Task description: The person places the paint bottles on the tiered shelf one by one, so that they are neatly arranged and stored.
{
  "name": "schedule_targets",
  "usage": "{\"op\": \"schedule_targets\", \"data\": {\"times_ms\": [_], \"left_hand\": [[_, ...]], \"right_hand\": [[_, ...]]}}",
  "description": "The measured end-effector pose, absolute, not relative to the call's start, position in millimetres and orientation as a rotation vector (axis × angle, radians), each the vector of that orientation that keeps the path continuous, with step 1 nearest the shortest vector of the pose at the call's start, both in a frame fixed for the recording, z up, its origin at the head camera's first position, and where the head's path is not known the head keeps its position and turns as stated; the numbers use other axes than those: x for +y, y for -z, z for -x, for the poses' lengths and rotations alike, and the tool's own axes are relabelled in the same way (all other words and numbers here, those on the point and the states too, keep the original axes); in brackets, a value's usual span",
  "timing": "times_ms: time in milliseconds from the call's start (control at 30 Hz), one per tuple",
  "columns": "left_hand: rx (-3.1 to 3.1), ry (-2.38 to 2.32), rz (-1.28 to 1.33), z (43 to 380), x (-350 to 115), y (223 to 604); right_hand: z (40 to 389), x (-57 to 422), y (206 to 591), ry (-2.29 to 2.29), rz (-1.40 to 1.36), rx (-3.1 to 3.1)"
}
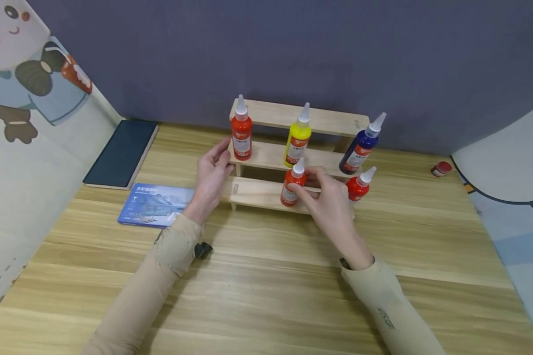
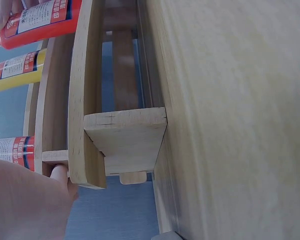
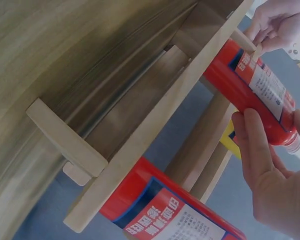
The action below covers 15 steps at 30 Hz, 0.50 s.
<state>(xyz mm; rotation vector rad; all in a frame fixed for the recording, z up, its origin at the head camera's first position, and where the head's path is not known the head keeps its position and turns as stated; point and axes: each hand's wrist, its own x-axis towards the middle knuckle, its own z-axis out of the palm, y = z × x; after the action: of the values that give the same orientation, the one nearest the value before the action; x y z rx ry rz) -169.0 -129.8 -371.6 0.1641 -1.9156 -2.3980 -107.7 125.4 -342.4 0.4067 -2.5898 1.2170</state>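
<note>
A three-tier wooden rack [image 1: 259, 191] stands on the table. My right hand [image 1: 330, 203] pinches a red paint bottle [image 1: 289, 190] with a pointed white nozzle, upright at the front of the lowest tier. At the rack's left end, my left hand [image 1: 209, 178] grips the end of the middle shelf, its thumb [image 2: 60, 172] along the wood. Along the middle tier stand another red bottle [image 1: 242, 137], a yellow bottle [image 1: 297, 143] and a dark blue bottle [image 1: 359, 152]. Right of my right hand is one more red bottle [image 1: 357, 187], partly hidden.
Left of the rack lie a blue box with a landscape picture [image 1: 153, 204] and a dark green book [image 1: 122, 154]. A small red-lidded jar [image 1: 441, 169] sits at the far right. Behind the rack rises a dark grey-blue partition [image 1: 266, 49].
</note>
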Motion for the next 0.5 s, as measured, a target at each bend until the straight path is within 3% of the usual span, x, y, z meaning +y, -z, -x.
{"op": "schedule_targets", "data": {"times_ms": [300,500], "left_hand": [[-2.011,2.267,-0.090,172.8,-133.1,370.4],[-2.365,1.570,0.211,172.3,-151.1,364.5]], "right_hand": [[107.2,123.6,343.5,-1.218,-0.394,-2.598],[100.8,125.4,335.7,-1.145,-0.465,-2.589]]}}
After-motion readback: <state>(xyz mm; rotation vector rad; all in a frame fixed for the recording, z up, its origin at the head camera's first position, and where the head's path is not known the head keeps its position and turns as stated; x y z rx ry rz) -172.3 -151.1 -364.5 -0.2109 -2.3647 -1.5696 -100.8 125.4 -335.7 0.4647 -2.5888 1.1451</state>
